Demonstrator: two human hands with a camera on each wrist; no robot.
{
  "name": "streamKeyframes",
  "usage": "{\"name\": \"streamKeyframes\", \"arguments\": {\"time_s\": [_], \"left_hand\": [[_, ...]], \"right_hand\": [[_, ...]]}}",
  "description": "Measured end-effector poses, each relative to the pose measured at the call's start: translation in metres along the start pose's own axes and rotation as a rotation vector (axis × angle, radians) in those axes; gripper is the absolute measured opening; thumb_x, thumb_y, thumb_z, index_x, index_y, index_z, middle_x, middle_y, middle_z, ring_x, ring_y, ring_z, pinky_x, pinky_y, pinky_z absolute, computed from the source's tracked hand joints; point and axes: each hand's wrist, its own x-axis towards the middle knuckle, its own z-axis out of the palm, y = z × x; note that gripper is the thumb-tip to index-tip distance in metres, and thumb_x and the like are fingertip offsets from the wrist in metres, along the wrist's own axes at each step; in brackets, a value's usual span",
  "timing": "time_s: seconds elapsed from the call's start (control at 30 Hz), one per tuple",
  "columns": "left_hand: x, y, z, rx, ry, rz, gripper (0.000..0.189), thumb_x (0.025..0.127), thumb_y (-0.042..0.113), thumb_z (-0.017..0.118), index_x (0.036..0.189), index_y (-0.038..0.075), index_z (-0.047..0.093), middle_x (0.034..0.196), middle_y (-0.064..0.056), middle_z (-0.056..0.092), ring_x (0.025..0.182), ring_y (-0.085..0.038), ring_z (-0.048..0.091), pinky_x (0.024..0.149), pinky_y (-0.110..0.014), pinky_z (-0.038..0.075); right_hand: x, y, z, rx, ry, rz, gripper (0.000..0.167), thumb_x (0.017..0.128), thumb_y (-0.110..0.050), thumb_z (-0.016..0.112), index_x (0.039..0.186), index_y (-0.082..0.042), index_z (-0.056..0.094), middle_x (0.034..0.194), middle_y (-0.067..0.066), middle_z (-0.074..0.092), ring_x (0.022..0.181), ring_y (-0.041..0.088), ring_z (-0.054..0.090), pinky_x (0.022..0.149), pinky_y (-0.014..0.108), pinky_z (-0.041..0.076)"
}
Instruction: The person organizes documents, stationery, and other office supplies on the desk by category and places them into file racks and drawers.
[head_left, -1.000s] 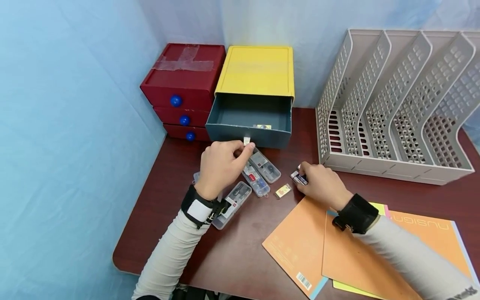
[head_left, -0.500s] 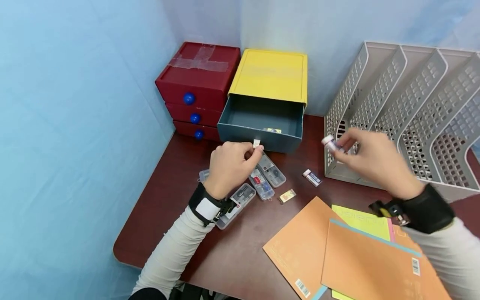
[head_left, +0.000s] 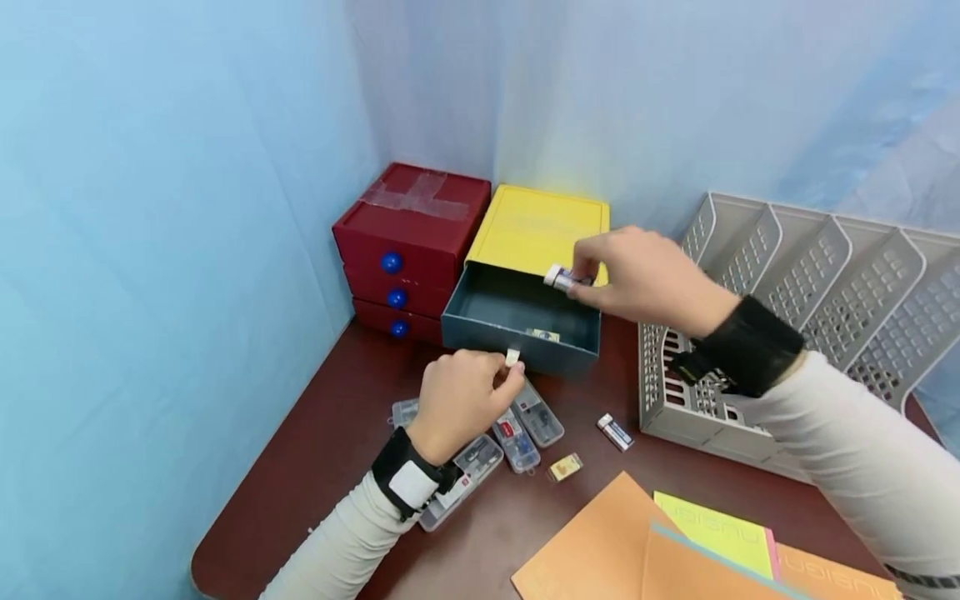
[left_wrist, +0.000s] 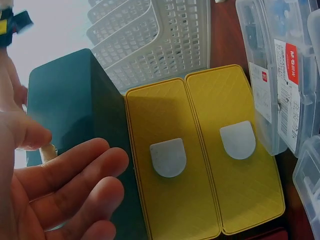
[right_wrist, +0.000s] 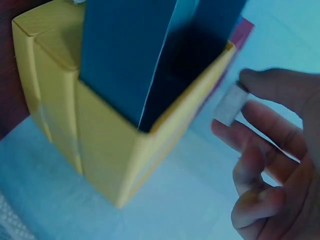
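Note:
My left hand (head_left: 467, 402) pinches the small white pull tab (head_left: 512, 357) on the front of a dark green drawer (head_left: 517, 346), which is pulled out of the yellow cabinet (head_left: 543, 229). In the left wrist view the thumb and index finger meet at that tab (left_wrist: 48, 153). My right hand (head_left: 648, 271) holds a white eraser (head_left: 558, 277) with a dark sleeve between thumb and fingers, above the right side of the drawer. A small yellow-and-white item (head_left: 543, 335) lies inside the drawer. On the table are another sleeved eraser (head_left: 615, 432) and a yellow-wrapped eraser (head_left: 565, 467).
Several clear plastic cases (head_left: 516, 442) lie around and below my left hand. A red cabinet (head_left: 423, 217) with blue knobs stands left of the yellow one. A grey file rack (head_left: 720, 446) stands at the right. Orange notebooks (head_left: 592, 550) lie at the front right.
My right hand has lifted one eraser off the table, swung right, then left over the drawer. The other sleeved eraser stays on the table. My left hand keeps its pinch; the head view has tilted up.

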Motion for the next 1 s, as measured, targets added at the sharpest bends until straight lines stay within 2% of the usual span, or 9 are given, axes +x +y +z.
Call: {"name": "streamKeyframes", "arguments": {"time_s": [0.13, 0.27, 0.5, 0.7, 0.8, 0.9, 1.0], "left_hand": [[0.001, 0.004, 0.005, -0.004, -0.015, -0.001, 0.045, 0.098, 0.043, 0.059, 0.058, 0.026, 0.048, 0.049, 0.011, 0.038, 0.041, -0.002, 0.033, 0.037, -0.018, 0.028], [0.004, 0.005, 0.009, -0.012, -0.015, -0.001, 0.046, 0.099, 0.043, 0.059, 0.058, 0.026, 0.05, 0.049, 0.011, 0.038, 0.041, -0.002, 0.033, 0.037, -0.017, 0.029], [0.009, 0.009, 0.016, -0.043, -0.017, 0.013, 0.046, 0.099, 0.045, 0.06, 0.057, 0.027, 0.049, 0.049, 0.011, 0.037, 0.041, -0.003, 0.034, 0.036, -0.019, 0.029], [0.001, 0.011, 0.02, -0.063, -0.046, 0.002, 0.048, 0.098, 0.045, 0.06, 0.055, 0.028, 0.046, 0.048, 0.012, 0.036, 0.04, -0.003, 0.033, 0.035, -0.02, 0.027], [0.0, 0.01, 0.02, -0.066, -0.04, 0.002, 0.049, 0.098, 0.044, 0.06, 0.055, 0.028, 0.045, 0.048, 0.012, 0.036, 0.04, -0.003, 0.032, 0.035, -0.02, 0.027], [0.004, 0.009, 0.019, -0.062, -0.019, 0.011, 0.049, 0.098, 0.044, 0.06, 0.055, 0.027, 0.045, 0.048, 0.012, 0.036, 0.04, -0.002, 0.032, 0.036, -0.019, 0.026], [0.011, 0.006, 0.017, -0.048, 0.006, 0.03, 0.049, 0.098, 0.043, 0.059, 0.055, 0.027, 0.044, 0.048, 0.011, 0.035, 0.04, -0.002, 0.031, 0.036, -0.018, 0.024]], "right_hand": [[0.013, -0.004, 0.017, -0.021, -0.057, -0.083, 0.016, 0.09, -0.026, 0.077, 0.083, -0.02, 0.064, 0.074, -0.003, 0.061, 0.064, 0.015, 0.05, 0.059, 0.033, 0.042], [0.021, -0.006, 0.026, -0.016, -0.074, -0.129, 0.02, 0.089, -0.025, 0.079, 0.078, -0.021, 0.062, 0.07, -0.004, 0.056, 0.066, 0.014, 0.05, 0.063, 0.032, 0.042], [0.023, -0.002, 0.036, -0.038, -0.068, -0.146, 0.023, 0.087, -0.025, 0.081, 0.074, -0.022, 0.063, 0.067, -0.007, 0.055, 0.064, 0.011, 0.05, 0.064, 0.031, 0.043], [0.018, 0.001, 0.061, -0.059, -0.087, -0.183, 0.03, 0.085, -0.022, 0.082, 0.066, -0.023, 0.059, 0.06, -0.009, 0.049, 0.058, 0.008, 0.046, 0.059, 0.027, 0.04], [0.016, 0.003, 0.07, -0.072, -0.098, -0.186, 0.034, 0.085, -0.02, 0.082, 0.062, -0.022, 0.056, 0.056, -0.008, 0.042, 0.055, 0.009, 0.043, 0.056, 0.026, 0.037], [0.016, 0.004, 0.07, -0.076, -0.113, -0.164, 0.032, 0.086, -0.019, 0.082, 0.063, -0.022, 0.059, 0.056, -0.008, 0.043, 0.054, 0.01, 0.043, 0.056, 0.027, 0.037], [0.019, 0.006, 0.061, -0.064, -0.125, -0.16, 0.021, 0.088, -0.019, 0.08, 0.07, -0.02, 0.068, 0.061, -0.008, 0.054, 0.057, 0.009, 0.048, 0.06, 0.028, 0.044]]}}
